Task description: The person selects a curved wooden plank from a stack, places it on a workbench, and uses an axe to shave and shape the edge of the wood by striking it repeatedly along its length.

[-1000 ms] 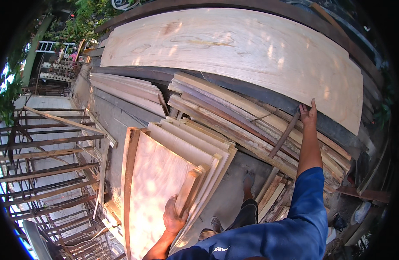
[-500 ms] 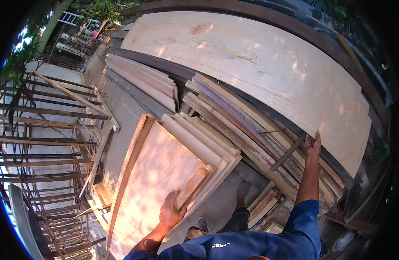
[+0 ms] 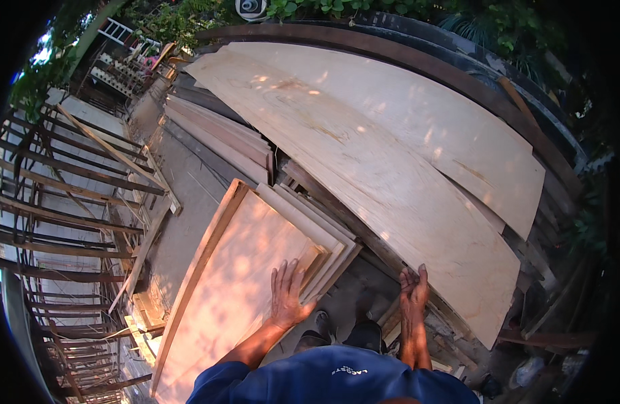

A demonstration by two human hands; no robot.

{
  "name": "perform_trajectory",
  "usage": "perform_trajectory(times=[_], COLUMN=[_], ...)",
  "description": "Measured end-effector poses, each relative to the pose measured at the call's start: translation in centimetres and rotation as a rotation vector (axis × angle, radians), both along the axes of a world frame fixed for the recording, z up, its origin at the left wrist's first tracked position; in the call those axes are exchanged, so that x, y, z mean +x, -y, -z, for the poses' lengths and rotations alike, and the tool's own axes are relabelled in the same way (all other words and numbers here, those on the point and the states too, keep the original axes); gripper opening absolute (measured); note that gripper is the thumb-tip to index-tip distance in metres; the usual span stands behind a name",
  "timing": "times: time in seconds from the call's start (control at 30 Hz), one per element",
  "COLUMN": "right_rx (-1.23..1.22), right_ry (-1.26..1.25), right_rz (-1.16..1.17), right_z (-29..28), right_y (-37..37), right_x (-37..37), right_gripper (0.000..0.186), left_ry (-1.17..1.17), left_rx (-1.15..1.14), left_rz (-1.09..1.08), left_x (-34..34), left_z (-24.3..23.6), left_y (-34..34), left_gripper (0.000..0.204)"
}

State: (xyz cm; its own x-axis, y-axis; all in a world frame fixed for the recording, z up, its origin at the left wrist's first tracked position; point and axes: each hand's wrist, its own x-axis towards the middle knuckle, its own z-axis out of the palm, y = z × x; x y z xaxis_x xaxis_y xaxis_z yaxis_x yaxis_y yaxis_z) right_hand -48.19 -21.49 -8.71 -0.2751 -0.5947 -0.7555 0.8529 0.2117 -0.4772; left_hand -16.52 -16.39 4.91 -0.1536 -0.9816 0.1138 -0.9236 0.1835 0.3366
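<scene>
A large pale plywood sheet (image 3: 350, 161) slants across a pile of wood, its long near edge overhanging the timbers. My right hand (image 3: 413, 295) grips that edge near its close end, thumb up and the fingers partly hidden. Beneath it on the far side shows a second plywood sheet (image 3: 485, 145). To the left, my left hand (image 3: 288, 301) lies with spread fingers on a framed wooden panel (image 3: 232, 283), close to the wooden strip along its right side. More framed panels (image 3: 306, 215) are stacked under that one.
Stacked boards (image 3: 219, 138) lie beyond the panels. A wooden rack of bars (image 3: 74, 222) stands along the left. Dark beams (image 3: 417, 54) and foliage border the far side. Scrap wood and a plastic bag (image 3: 527, 372) lie at the lower right.
The top plywood sheet has slid toward me and left, uncovering the sheet beneath and covering the loose timbers. My right hand came with it. My left hand has shifted and spread its fingers.
</scene>
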Motion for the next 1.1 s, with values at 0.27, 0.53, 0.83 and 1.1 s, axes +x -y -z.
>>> perform_trajectory(times=[0.27, 0.53, 0.83, 1.1], right_rx=[-0.023, -0.289, 0.199, -0.123], right_ry=[-0.022, -0.492, -0.404, -0.434], right_rz=[-0.064, -0.521, 0.066, 0.077], right_z=[-8.1, 1.3, 6.8, -0.4], right_y=[-0.1, -5.3, -18.7, -15.8], right_x=[1.4, -3.6, -17.3, -16.4], right_gripper=[0.039, 0.058, 0.117, 0.089], left_ry=[0.212, 0.097, 0.014, 0.052], left_rx=[-0.162, -0.172, -0.244, -0.153], left_rz=[0.693, 0.796, 0.880, 0.867], left_x=[-14.9, -17.3, -14.9, -12.0], left_z=[3.5, 2.5, -12.6, -25.0], left_y=[15.6, 18.0, 22.1, 23.0], left_gripper=[0.048, 0.021, 0.012, 0.018])
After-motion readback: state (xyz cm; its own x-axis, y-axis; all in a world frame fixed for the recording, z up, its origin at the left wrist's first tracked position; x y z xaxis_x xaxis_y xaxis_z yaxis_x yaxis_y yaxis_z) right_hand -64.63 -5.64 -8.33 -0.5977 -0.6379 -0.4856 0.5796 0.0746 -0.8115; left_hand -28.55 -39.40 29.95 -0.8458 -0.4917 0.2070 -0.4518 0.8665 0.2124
